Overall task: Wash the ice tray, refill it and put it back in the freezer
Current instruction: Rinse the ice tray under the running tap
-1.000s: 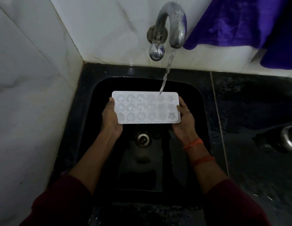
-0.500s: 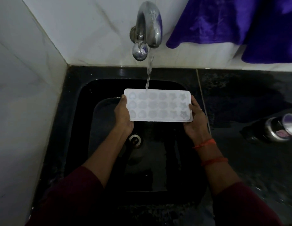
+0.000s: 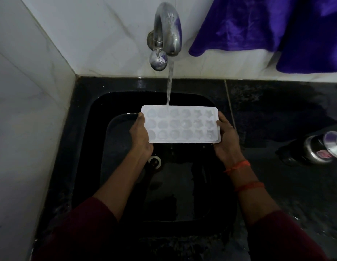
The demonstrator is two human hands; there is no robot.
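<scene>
A white ice tray (image 3: 181, 126) with shaped cells is held level over the black sink (image 3: 85, 147). My left hand (image 3: 140, 134) grips its left short end and my right hand (image 3: 225, 140) grips its right short end. A metal tap (image 3: 167, 29) on the back wall runs, and its water stream (image 3: 169, 85) lands on the tray's far edge, left of the middle. The drain (image 3: 154, 161) shows below the tray, partly hidden by my left wrist.
White marble walls stand at the left and back. A purple cloth (image 3: 276, 25) hangs at the upper right. The wet black counter (image 3: 276, 110) right of the sink holds a steel container (image 3: 322, 147) lying near the right edge.
The tray has shifted right under the tap, so the stream now lands left of the middle of its far edge instead of near its right end. Both hands keep their grip.
</scene>
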